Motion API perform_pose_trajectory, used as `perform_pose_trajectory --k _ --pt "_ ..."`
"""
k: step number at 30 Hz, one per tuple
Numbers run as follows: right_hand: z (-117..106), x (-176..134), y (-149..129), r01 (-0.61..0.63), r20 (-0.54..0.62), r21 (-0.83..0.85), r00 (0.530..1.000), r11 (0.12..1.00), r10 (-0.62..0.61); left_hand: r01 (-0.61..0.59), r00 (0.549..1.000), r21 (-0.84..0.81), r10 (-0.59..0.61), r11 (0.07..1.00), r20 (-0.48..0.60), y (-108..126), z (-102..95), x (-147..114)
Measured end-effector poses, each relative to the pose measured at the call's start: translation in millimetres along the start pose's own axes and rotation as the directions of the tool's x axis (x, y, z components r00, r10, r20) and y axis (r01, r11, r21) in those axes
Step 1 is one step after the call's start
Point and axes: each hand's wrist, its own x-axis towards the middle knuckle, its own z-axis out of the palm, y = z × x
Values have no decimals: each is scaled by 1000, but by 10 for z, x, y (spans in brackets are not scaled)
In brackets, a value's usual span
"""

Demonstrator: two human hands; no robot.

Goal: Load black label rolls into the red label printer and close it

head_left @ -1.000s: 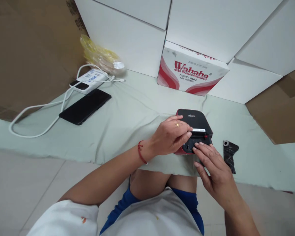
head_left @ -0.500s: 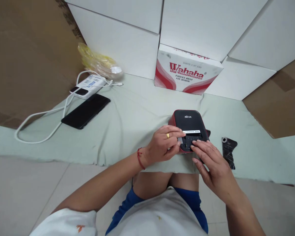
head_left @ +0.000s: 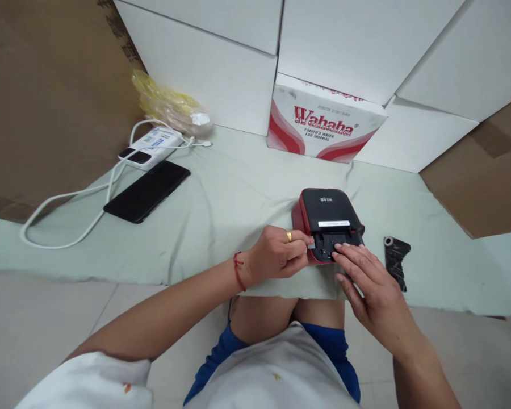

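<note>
A small black-and-red printer (head_left: 323,210) stands near the front edge of the cloth-covered table. Across its top lies a white strip label (head_left: 334,224), and the front part below it shows a dark recess. My left hand (head_left: 281,250), with a ring, is closed at the printer's left front edge. Its fingertips meet at a small grey piece (head_left: 311,245); whether they grip it or it belongs to the printer I cannot tell. The outstretched fingers of my right hand (head_left: 364,275) rest on the recess's right side, thumb apart, holding nothing.
Right of the printer lies a black film roll (head_left: 397,261) with a grey core. A white-and-red carton (head_left: 323,122) stands behind. To the left are a black phone (head_left: 147,192), a white power bank (head_left: 153,147) with a white cable (head_left: 59,246), and a yellowish plastic bag (head_left: 170,105).
My left fingers have drawn back from the white strip to the printer's left edge, uncovering more of the recess. My right hand stays in nearly the same place.
</note>
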Motion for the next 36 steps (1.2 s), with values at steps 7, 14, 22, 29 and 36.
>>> perform_pose_trajectory --k 7,14,22,29,36 --pt "-195 140 -8 -41 23 35 999 999 40 113 993 -116 -109 987 46 -15 -36 142" --pt "-324 978 392 -248 312 -97 912 964 266 561 651 -489 -721 668 -239 -420 -15 426" --pt "141 1478 413 -106 564 -443 739 890 369 751 641 -231 -767 619 26 -809 247 149" --pt "-976 970 612 -138 414 -99 895 985 167 747 636 -259 -771 612 15 -829 246 144" --pt "-1058 527 1384 -427 550 -317 644 847 531 735 596 -289 -788 613 -156 -803 220 163"
